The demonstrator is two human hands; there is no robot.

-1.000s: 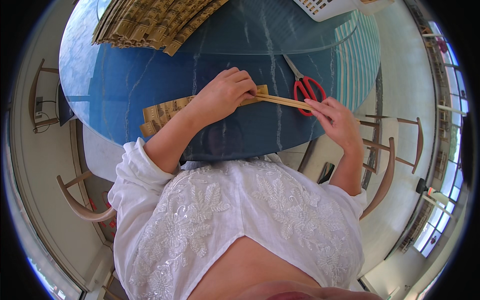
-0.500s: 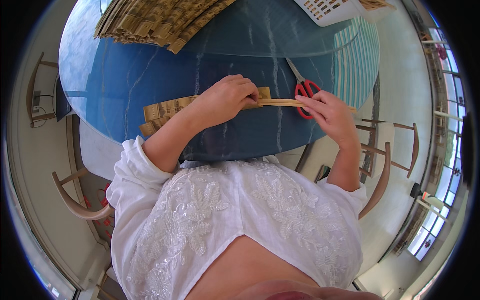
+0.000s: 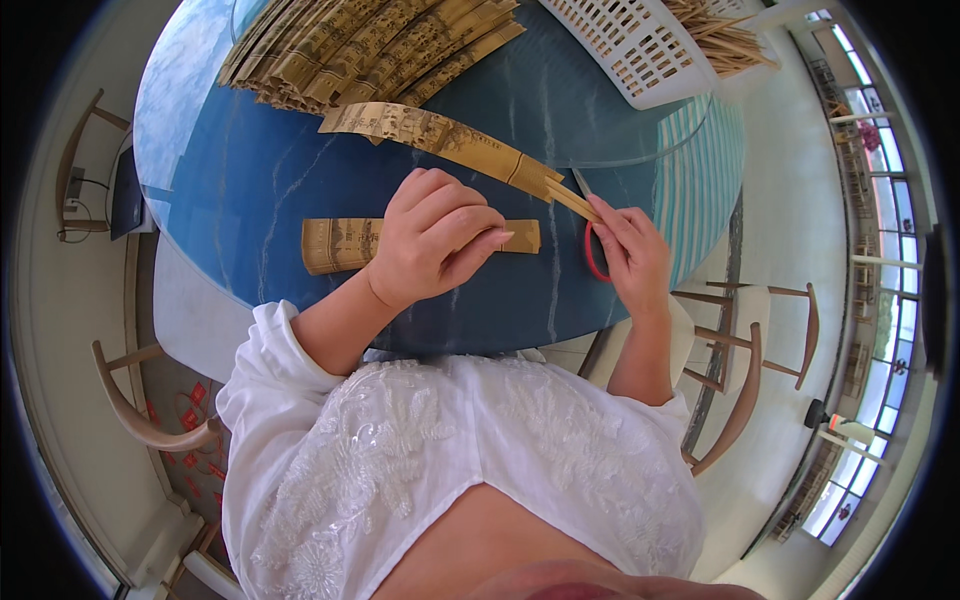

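My left hand [image 3: 432, 243] lies curled over a flat bundle of tan bamboo slips [image 3: 335, 245] on the round blue table [image 3: 250, 190], pressing it down. With its fingertips, my right hand [image 3: 632, 252] pinches the thin split end of a long printed bamboo piece [image 3: 430, 130]. That piece runs diagonally up and to the left, above the bundle. Red-handled scissors [image 3: 590, 258] lie partly hidden under my right hand.
A large heap of bamboo slips [image 3: 360, 45] fills the far side of the table. A white slotted plastic basket [image 3: 630, 50] with thin sticks stands at the far right. Wooden chairs stand at the right [image 3: 760, 350] and the lower left [image 3: 140, 420].
The right hand has drawn a long bamboo piece away from the bundle, and it now slants up-left. The left hand stays on the bundle. The view has moved closer.
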